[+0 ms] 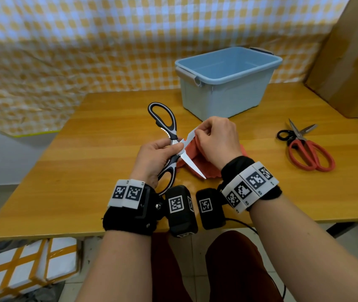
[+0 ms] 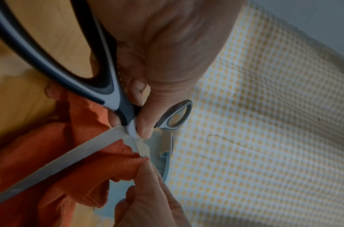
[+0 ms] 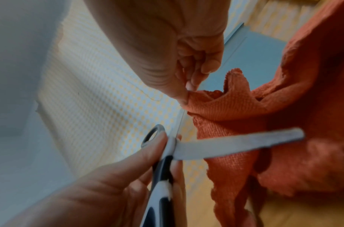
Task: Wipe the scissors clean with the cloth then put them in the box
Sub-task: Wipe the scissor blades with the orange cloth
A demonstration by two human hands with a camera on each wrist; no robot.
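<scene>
Black-and-white kitchen scissors [image 1: 192,165] are held above the table with the blades spread wide. My left hand [image 1: 173,149] grips them at the pivot and lower handle, thumb on the pivot [image 2: 145,122]. My right hand [image 1: 197,132] pinches the orange cloth [image 1: 204,166] against the upper blade near its tip. The pinch [image 3: 186,95] on the cloth's edge [image 3: 235,110] shows in the right wrist view. The lower blade [image 2: 70,155] lies bare across the hanging cloth [image 2: 109,169]. The blue box [image 1: 228,99] stands open behind the hands, with nothing visible inside.
Red-handled scissors [image 1: 308,153] and a small black-handled pair [image 1: 286,135] lie on the wooden table [image 1: 86,171] to the right. A large cardboard box [image 1: 347,62] stands at the far right. A yellow checked sheet hangs behind the table.
</scene>
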